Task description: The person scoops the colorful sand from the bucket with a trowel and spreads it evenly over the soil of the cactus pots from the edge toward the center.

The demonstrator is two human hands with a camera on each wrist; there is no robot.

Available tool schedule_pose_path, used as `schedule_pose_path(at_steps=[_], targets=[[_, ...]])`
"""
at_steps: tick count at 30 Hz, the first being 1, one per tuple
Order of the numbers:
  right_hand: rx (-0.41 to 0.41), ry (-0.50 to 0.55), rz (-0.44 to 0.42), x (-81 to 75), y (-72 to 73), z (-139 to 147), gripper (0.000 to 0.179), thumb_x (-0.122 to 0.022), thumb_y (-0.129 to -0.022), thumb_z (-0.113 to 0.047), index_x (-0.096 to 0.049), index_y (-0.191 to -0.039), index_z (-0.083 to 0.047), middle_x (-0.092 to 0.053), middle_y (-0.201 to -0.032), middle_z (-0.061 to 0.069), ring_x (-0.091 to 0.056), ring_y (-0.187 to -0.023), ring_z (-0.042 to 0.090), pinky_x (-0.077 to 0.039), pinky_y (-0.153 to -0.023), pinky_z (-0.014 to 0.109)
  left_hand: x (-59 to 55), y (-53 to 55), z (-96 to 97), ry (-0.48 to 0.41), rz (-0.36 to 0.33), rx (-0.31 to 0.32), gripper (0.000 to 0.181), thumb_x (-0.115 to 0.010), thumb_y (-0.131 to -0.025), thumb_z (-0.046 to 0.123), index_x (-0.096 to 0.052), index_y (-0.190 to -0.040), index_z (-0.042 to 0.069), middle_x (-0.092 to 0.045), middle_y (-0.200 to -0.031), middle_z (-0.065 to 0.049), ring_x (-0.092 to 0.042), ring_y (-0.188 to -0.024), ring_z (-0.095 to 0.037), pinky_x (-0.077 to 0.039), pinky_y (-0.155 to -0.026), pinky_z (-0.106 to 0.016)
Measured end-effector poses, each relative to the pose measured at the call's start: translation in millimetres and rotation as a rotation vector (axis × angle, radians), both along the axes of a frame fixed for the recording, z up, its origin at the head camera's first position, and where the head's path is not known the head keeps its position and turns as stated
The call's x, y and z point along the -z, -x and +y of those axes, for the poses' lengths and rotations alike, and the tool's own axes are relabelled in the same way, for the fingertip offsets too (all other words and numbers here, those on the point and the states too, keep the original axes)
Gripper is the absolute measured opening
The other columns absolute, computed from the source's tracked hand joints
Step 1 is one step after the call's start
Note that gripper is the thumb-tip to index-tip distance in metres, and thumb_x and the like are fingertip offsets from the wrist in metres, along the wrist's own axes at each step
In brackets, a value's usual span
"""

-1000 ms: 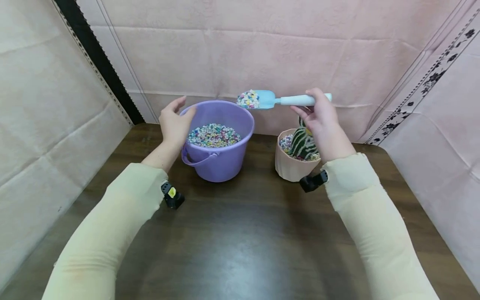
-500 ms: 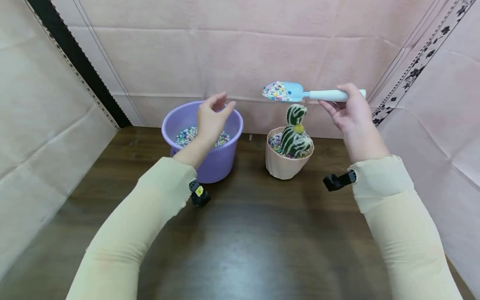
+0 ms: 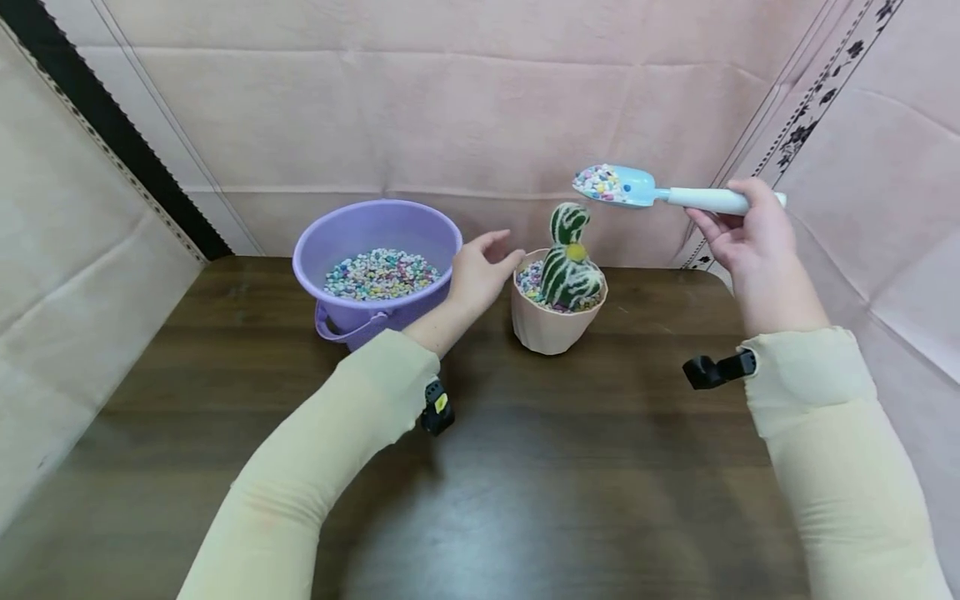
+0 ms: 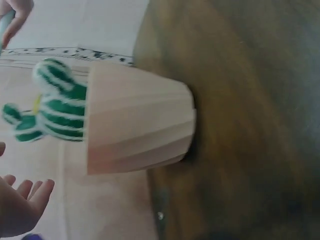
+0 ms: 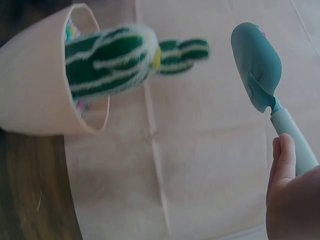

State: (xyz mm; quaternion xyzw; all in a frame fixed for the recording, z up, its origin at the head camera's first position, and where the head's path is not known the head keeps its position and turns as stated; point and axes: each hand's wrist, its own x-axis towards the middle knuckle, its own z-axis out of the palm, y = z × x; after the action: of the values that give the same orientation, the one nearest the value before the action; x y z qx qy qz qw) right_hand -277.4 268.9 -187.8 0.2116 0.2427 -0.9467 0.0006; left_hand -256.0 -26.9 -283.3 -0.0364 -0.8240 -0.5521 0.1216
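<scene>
My right hand [image 3: 761, 237] grips the pale handle of a light-blue garden trowel [image 3: 637, 187], held level up behind and right of the pot. Small coloured pebbles [image 3: 600, 182] lie on its blade. With fingers relaxed and nothing in them, my left hand [image 3: 480, 273] is between the bucket and the pot, its fingertips close to the pot's left rim; whether they touch is unclear, though the left wrist view shows a gap. A green-and-white striped knitted cactus [image 3: 567, 271] with a yellow spot stands in the cream pot [image 3: 551, 329], pebbles around its base.
A purple bucket [image 3: 303, 250] with a lowered handle holds many coloured pebbles [image 3: 381, 273] on the left. Both stand near the back of the dark wooden table [image 3: 570, 475]. Pale cloth walls [image 3: 420, 125] rise behind and at the sides.
My right hand has carried the loaded trowel rightward, away from the bucket and past the cactus. My left hand has moved right from the bucket's left side to beside the pot.
</scene>
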Motion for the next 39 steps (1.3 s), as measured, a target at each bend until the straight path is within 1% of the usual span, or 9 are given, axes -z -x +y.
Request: schedule_pose_path(at_steps=[3, 8, 12, 19, 24, 27, 30, 34, 39], targets=[[0.023, 0.019, -0.015, 3.7, -1.8, 13, 0.029, -0.066, -0.081, 0.002, -0.05, -0.095, -0.018, -0.059, -0.094, 0.012, -0.064, -0.101, 0.028, -0.048, -0.096, 0.042, 16.7, 1.7, 4.9, 0.004, -0.053, 0.001, 0.045, -0.063, -0.089, 0.021, -0.054, -0.13, 0.005, -0.058, -0.129, -0.015, -0.058, -0.114, -0.026, -0.049, -0.098, -0.032], [0.029, 0.032, -0.028, 11.6, -3.1, 31, 0.028, -0.065, -0.082, 0.001, -0.052, -0.097, -0.017, -0.061, -0.093, 0.013, -0.065, -0.1, 0.028, -0.049, -0.095, 0.04, 46.5, 3.1, 14.3, 0.0, -0.15, -0.036, 0.048, -0.063, -0.088, 0.021, -0.052, -0.13, 0.001, -0.06, -0.125, -0.018, -0.059, -0.114, -0.028, -0.049, -0.097, -0.033], [0.015, 0.033, -0.043, 18.4, -1.6, 39, 0.024, -0.065, -0.083, 0.0, -0.054, -0.096, -0.015, -0.063, -0.091, 0.014, -0.066, -0.096, 0.028, -0.049, -0.095, 0.04, 61.1, 1.4, 22.7, -0.062, -0.2, -0.047, 0.045, -0.063, -0.087, 0.023, -0.054, -0.126, 0.0, -0.062, -0.121, -0.017, -0.058, -0.115, -0.025, -0.049, -0.097, -0.033], [0.005, 0.03, -0.046, 30.9, 2.4, 47, 0.024, -0.065, -0.082, 0.003, -0.054, -0.093, -0.014, -0.059, -0.096, 0.012, -0.065, -0.099, 0.028, -0.048, -0.097, 0.04, 65.2, 5.5, 30.9, -0.131, -0.21, -0.069, 0.038, -0.062, -0.087, 0.021, -0.058, -0.119, 0.001, -0.064, -0.114, -0.016, -0.058, -0.109, -0.024, -0.05, -0.093, -0.033], [-0.022, 0.018, -0.059, 39.9, 3.6, 50, 0.023, -0.065, -0.082, 0.003, -0.053, -0.096, -0.012, -0.06, -0.096, 0.015, -0.065, -0.1, 0.029, -0.047, -0.098, 0.04, 65.5, 12.6, 26.6, -0.222, -0.254, -0.047, 0.037, -0.06, -0.088, 0.017, -0.058, -0.123, 0.004, -0.062, -0.116, -0.014, -0.06, -0.101, -0.023, -0.055, -0.085, -0.036], [-0.044, 0.0, -0.054, 43.8, 2.9, 51, 0.023, -0.065, -0.083, 0.002, -0.052, -0.097, -0.01, -0.061, -0.095, 0.017, -0.065, -0.098, 0.03, -0.046, -0.099, 0.039, 64.5, 16.6, 23.0, -0.25, -0.244, -0.047, 0.037, -0.057, -0.089, 0.015, -0.057, -0.125, 0.005, -0.062, -0.115, -0.015, -0.062, -0.093, -0.021, -0.058, -0.078, -0.037], [-0.066, -0.009, -0.05, 47.5, 2.6, 52, 0.023, -0.065, -0.082, 0.003, -0.051, -0.096, -0.01, -0.062, -0.094, 0.018, -0.066, -0.097, 0.029, -0.045, -0.099, 0.04, 63.2, 19.5, 20.8, -0.201, -0.202, -0.077, 0.033, -0.056, -0.089, 0.014, -0.06, -0.121, 0.004, -0.064, -0.111, -0.015, -0.062, -0.091, -0.021, -0.058, -0.076, -0.034], [-0.081, -0.033, -0.057, 52.5, 2.2, 54, 0.023, -0.066, -0.082, 0.003, -0.051, -0.094, -0.009, -0.06, -0.095, 0.016, -0.066, -0.095, 0.028, -0.048, -0.096, 0.042, 61.6, 20.1, 21.0, -0.109, -0.124, -0.117, 0.03, -0.056, -0.09, 0.014, -0.06, -0.116, 0.001, -0.067, -0.108, -0.016, -0.063, -0.096, -0.024, -0.056, -0.079, -0.031], [-0.082, -0.064, -0.071, 56.9, 1.7, 57, 0.025, -0.066, -0.081, 0.004, -0.051, -0.093, -0.01, -0.06, -0.093, 0.016, -0.067, -0.092, 0.029, -0.048, -0.095, 0.043, 62.5, 16.8, 23.8, -0.111, -0.104, -0.085, 0.032, -0.061, -0.087, 0.013, -0.056, -0.115, -0.001, -0.065, -0.111, -0.017, -0.064, -0.1, -0.027, -0.056, -0.082, -0.03]])
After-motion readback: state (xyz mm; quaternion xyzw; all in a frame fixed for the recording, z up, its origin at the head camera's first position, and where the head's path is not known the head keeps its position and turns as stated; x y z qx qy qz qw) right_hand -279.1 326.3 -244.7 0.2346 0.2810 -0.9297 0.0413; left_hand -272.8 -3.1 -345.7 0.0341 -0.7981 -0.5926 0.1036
